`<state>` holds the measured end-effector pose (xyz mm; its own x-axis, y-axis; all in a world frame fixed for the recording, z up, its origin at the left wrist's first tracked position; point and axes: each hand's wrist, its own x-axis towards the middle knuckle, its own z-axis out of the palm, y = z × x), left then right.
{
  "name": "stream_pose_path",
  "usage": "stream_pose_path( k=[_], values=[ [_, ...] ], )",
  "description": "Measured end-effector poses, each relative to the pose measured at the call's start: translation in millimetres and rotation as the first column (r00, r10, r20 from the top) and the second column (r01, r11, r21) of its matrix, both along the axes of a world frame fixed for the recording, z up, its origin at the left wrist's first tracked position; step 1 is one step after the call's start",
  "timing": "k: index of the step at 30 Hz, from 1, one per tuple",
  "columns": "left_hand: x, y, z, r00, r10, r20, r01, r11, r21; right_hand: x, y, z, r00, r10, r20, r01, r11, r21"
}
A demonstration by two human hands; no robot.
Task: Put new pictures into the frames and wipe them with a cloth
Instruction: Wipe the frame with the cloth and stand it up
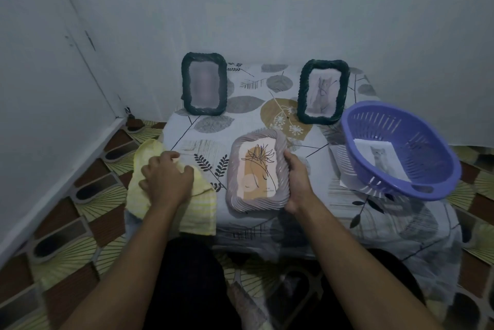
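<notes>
Frame [257, 170] with a pale ribbed rim sits at the front middle of the worktop [299, 225], holding a line-drawn flower picture. The right hand [296, 182] has its grip closed round the frame's right edge, thumb on the front rim. Beside it, the left hand [167, 178] lies on a yellow cloth [199, 213] at the worktop's front-left corner, its grip curled into the fabric. Further right, a purple basket [374, 122] rests tilted on a sheet of paper [344, 166], a cat picture [379, 157] inside. At the back, 2 more stand upright near the wall: the left dark frame [204, 83], its picture blurred, and the right dark frame [323, 91], showing a faint cat.
</notes>
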<state>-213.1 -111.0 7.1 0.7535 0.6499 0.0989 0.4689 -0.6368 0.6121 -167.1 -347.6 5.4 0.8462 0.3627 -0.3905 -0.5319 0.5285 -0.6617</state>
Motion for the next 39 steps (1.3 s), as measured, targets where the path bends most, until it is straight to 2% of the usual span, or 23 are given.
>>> stream_pose_path(
  k=[4, 8, 10, 14, 19, 21, 26, 29, 32, 34, 37, 39],
  values=[
    [-5, 16, -6, 0.985, 0.171, -0.036, -0.173, 0.982, -0.071, -2, 13, 3, 1.000, 0.005, -0.006, -0.005, 1.000, 0.012],
    [-7, 19, -18, 0.976, 0.181, -0.121, -0.185, 0.982, -0.024, -2, 20, 5, 1.000, 0.008, 0.004, -0.008, 1.000, 0.013],
    [-6, 21, -20, 0.976, 0.182, -0.116, -0.183, 0.983, 0.004, -2, 21, 6, 1.000, 0.006, 0.001, -0.006, 1.000, 0.012],
    [-1, 24, -20, 0.993, 0.113, -0.021, -0.111, 0.992, 0.060, 0, 20, 7, 1.000, -0.005, 0.010, 0.004, 1.000, 0.016],
    [4, 17, -7, 0.991, -0.103, 0.080, 0.106, 0.994, -0.037, -1, 15, 8, 1.000, -0.011, 0.007, 0.011, 1.000, 0.013],
    [6, 16, -7, 0.979, -0.166, 0.115, 0.170, 0.985, -0.022, -2, 13, 10, 1.000, -0.021, 0.016, 0.021, 1.000, 0.015],
    [6, 14, -7, 0.976, -0.136, 0.168, 0.130, 0.991, 0.043, -2, 10, 10, 0.999, -0.041, 0.025, 0.041, 0.999, -0.009],
    [6, 9, -3, 0.990, -0.130, 0.046, 0.117, 0.968, 0.221, -2, 7, 10, 0.998, -0.060, 0.016, 0.060, 0.998, -0.017],
    [7, 9, -1, 0.989, -0.138, -0.052, 0.147, 0.953, 0.265, -2, 4, 8, 0.998, -0.060, 0.010, 0.060, 0.998, -0.016],
    [10, 13, -4, 0.985, -0.161, -0.055, 0.169, 0.964, 0.207, -2, 3, 8, 0.998, -0.064, 0.009, 0.065, 0.998, -0.017],
    [11, 17, -7, 0.969, -0.174, -0.173, 0.188, 0.979, 0.072, -2, 3, 9, 0.998, -0.062, 0.009, 0.062, 0.998, -0.013],
    [10, 17, -8, 0.964, -0.153, -0.218, 0.168, 0.985, 0.050, -3, 2, 10, 0.998, -0.061, 0.011, 0.061, 0.998, -0.014]
  ],
)
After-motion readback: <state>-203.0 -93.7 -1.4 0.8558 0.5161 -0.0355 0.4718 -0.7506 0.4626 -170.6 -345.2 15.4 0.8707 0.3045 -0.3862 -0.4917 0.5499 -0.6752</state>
